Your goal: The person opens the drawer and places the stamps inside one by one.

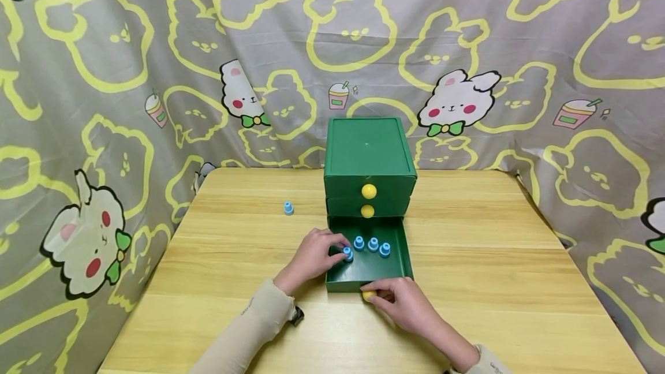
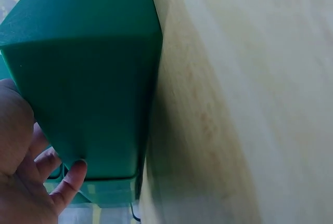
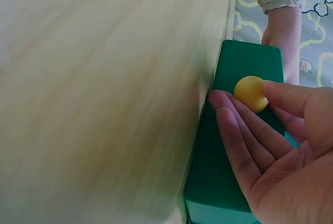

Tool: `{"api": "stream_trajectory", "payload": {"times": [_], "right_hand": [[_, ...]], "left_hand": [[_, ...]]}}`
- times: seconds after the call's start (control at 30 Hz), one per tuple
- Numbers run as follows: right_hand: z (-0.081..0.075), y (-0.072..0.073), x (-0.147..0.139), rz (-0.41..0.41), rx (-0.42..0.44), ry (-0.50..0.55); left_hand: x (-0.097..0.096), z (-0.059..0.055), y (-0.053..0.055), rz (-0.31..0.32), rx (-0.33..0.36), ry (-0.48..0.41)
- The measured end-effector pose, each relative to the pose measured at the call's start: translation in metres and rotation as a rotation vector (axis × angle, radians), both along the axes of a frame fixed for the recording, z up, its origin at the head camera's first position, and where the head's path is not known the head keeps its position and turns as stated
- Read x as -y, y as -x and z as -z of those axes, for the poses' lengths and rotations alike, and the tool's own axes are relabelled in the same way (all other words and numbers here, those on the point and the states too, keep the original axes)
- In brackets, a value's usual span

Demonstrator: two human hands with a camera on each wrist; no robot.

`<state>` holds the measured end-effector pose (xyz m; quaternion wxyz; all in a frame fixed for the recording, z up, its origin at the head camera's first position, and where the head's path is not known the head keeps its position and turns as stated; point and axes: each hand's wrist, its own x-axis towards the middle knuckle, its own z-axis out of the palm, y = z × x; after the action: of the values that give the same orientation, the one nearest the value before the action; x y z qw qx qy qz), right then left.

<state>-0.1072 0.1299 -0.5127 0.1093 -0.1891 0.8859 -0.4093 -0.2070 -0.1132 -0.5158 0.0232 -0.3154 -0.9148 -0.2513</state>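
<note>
In the head view, the lowest green drawer (image 1: pixel 358 275) is pulled out. My left hand (image 1: pixel 313 255) reaches over its left wall, thumb and fingers around a small stepped blue plastic piece (image 1: pixel 348 254) inside. Three similar blue pieces (image 1: pixel 373 244) stand upright beside it in the drawer. My right hand (image 1: pixel 402 305) pinches the round yellow knob (image 3: pixel 250 94) on the drawer front between thumb and fingers. In the left wrist view, the drawer's side hides whatever the left fingers (image 2: pixel 70 185) hold.
The green cabinet (image 1: pixel 370 146) stands at the table's back, its two upper drawers closed, each with a yellow knob (image 1: pixel 369 191). Another blue piece (image 1: pixel 288 208) stands on the wooden table (image 1: pixel 483 258) left of the cabinet. A patterned curtain (image 1: pixel 363 33) hangs behind and at both sides.
</note>
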Motion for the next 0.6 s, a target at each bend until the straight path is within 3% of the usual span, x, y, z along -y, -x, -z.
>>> {"api": "stream_trajectory", "payload": {"times": [0.2, 0.6], "right_hand": [[-0.0009, -0.0003, 0.0002, -0.001, 0.009, 0.001], [-0.0015, -0.0004, 0.0000, 0.001, 0.002, 0.000]], "left_hand": [[-0.0012, -0.0019, -0.0010, -0.014, 0.036, 0.040], [-0.0020, -0.0047, -0.0019, -0.004, 0.040, 0.044]]}}
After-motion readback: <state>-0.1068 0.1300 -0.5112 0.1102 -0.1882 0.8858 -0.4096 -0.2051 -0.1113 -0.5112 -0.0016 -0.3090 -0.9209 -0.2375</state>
